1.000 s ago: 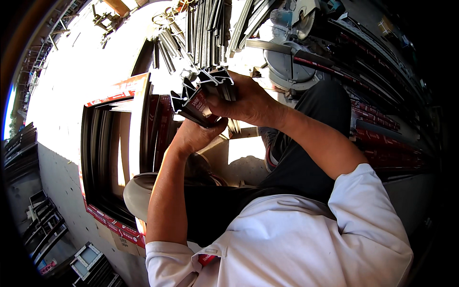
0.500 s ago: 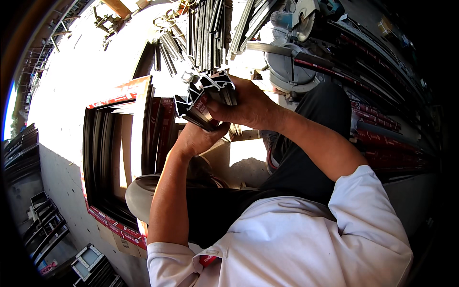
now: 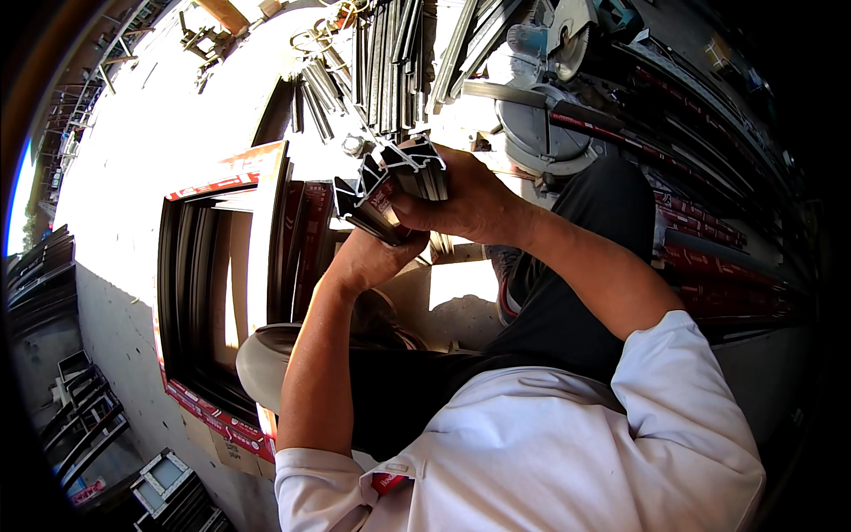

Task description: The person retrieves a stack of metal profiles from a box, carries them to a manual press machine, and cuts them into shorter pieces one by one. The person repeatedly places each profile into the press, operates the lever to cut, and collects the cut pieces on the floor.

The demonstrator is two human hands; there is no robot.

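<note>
Dark metal window-frame profiles [image 3: 434,182] with bright cut ends and a strip of red film are held up between my hands, their hollow ends tilted toward me. My right hand [image 3: 474,199] is closed round their right side, its thumb laid across the front. From below, my left hand [image 3: 377,262] grips the lower end, with most of its fingers hidden behind the metal. How many pieces are in the grip I cannot tell for sure. A pale round metal piece [image 3: 354,144] shows just beyond the profiles.
Left of my knee stands a dark rectangular frame [image 3: 168,293] edged with red film. Long metal strips [image 3: 386,71] lie on the floor ahead. A miter saw [image 3: 541,133] stands at the far right, beside stacked red-wrapped profiles [image 3: 700,257]. More frames [image 3: 164,483] lie at lower left.
The whole view has shifted a little, so everything sits slightly farther right. Both hands keep the same grip on the profiles, whose pose has barely altered.
</note>
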